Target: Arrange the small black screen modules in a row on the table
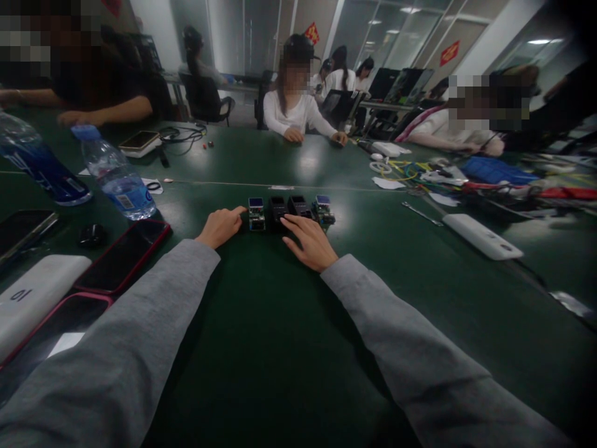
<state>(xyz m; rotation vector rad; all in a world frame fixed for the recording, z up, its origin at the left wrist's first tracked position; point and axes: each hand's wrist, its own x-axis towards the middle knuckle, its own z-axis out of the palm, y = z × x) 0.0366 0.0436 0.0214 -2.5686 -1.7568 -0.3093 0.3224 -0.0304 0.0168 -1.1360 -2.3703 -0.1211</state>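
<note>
Four small devices stand in a row on the green table [261, 323]. At the left end is a green circuit board with a small screen [257, 214]. Two black-cased devices [278, 206] [298, 204] occupy the middle, and another circuit board with a screen [324, 208] is at the right end. My left hand [220, 228] points its index finger at the left board's side; its other fingers look curled, and nothing shows in its grasp. Fingers spread, my right hand [308, 241] reaches over the black devices, a fingertip at the left one's lower edge. Contact is unclear.
Left of my arm are phones [125, 255], a white power bank [40, 292] and water bottles [116, 177]. To the right lie a wrench-like tool [422, 213], a long white device [482, 236] and tangled cables [420, 171]. People sit across the table.
</note>
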